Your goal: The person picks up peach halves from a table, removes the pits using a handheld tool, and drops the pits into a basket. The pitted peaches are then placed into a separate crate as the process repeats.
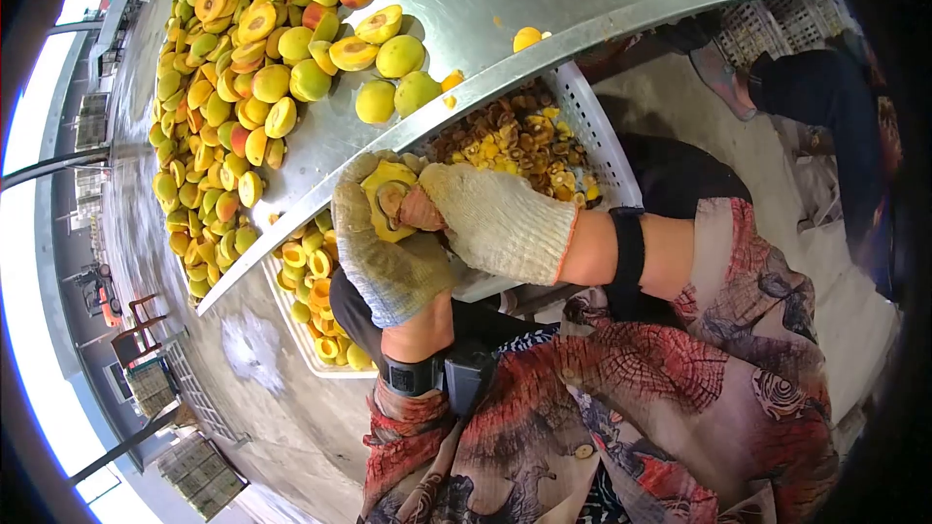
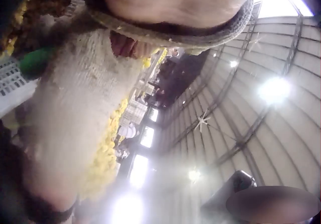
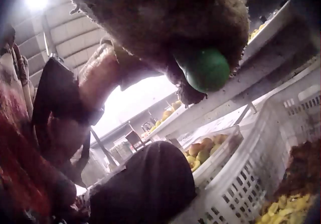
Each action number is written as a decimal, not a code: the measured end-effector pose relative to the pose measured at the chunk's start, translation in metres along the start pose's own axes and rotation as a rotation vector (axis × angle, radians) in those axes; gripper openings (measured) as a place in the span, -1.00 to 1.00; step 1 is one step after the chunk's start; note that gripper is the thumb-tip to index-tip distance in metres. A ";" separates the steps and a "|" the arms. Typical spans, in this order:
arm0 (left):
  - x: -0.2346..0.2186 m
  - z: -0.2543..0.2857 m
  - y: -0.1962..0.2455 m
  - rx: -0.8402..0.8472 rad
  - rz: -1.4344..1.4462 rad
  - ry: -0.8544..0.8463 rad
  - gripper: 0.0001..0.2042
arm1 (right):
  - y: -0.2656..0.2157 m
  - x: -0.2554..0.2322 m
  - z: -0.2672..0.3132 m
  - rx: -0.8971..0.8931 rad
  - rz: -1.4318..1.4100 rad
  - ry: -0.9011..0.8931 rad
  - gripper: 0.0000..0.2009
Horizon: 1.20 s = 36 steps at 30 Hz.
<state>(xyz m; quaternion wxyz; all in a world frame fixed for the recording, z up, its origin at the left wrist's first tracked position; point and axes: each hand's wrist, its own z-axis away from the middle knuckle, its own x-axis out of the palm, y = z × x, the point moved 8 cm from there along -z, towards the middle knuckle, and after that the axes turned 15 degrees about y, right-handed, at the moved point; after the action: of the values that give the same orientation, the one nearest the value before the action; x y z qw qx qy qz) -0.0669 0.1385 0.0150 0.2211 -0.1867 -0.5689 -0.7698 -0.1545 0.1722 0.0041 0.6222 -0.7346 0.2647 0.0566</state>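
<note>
My gloved left hand [image 1: 383, 267] holds a yellow peach half [image 1: 396, 180] with its cut face and brown pit turned up. Against that face sits the bare thumb of my gloved right hand [image 1: 500, 218], whose fingers grip a tool by its green handle [image 3: 205, 71]. The handle's rounded end juts from the glove in the right wrist view; the tool's working end is hidden. Both hands are close together over my lap, just below the metal table's edge [image 1: 466, 97].
Many peach halves [image 1: 257, 24] are heaped on the metal table [image 1: 447, 0]. Beneath its edge, a white perforated crate [image 1: 604, 141] contains pits and scraps. Another white crate [image 1: 316, 364] of peach halves stands at lower left. Another person's leg [image 1: 815, 92] shows at right.
</note>
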 end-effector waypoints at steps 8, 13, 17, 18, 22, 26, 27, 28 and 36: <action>-0.004 0.004 0.000 0.066 -0.136 -0.017 -0.69 | 0.007 0.021 0.014 0.041 -0.050 -0.093 -0.76; -0.005 0.003 0.002 0.091 -0.238 -0.084 -0.68 | 0.008 0.025 0.020 0.156 -0.094 -0.163 -0.76; -0.008 -0.003 0.005 0.177 -0.344 -0.147 -0.68 | 0.005 0.028 0.024 0.057 -0.129 -0.132 -0.72; -0.008 -0.002 0.007 0.188 -0.355 -0.132 -0.67 | 0.004 0.027 0.024 0.014 -0.054 -0.157 -0.72; -0.006 -0.004 0.016 0.349 -0.599 -0.180 -0.65 | 0.007 0.028 0.024 0.047 -0.082 -0.091 -0.72; -0.005 -0.004 0.013 0.295 -0.502 -0.192 -0.69 | -0.010 0.026 0.032 -0.025 -0.211 -0.199 -0.67; -0.005 -0.005 0.012 0.291 -0.508 -0.206 -0.68 | -0.009 0.026 0.033 -0.068 -0.153 -0.147 -0.69; -0.005 -0.005 0.012 0.287 -0.513 -0.219 -0.67 | -0.016 0.020 0.029 -0.112 -0.095 -0.096 -0.72; 0.000 -0.008 0.017 0.166 -0.591 -0.346 -0.73 | -0.014 0.021 0.038 0.298 -0.465 -0.349 -0.78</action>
<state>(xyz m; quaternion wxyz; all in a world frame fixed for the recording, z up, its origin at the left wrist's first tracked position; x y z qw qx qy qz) -0.0582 0.1263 0.0260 -0.0965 -0.1232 -0.6879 -0.7087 -0.1207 0.2026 -0.0001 0.7551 -0.6554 -0.0153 -0.0014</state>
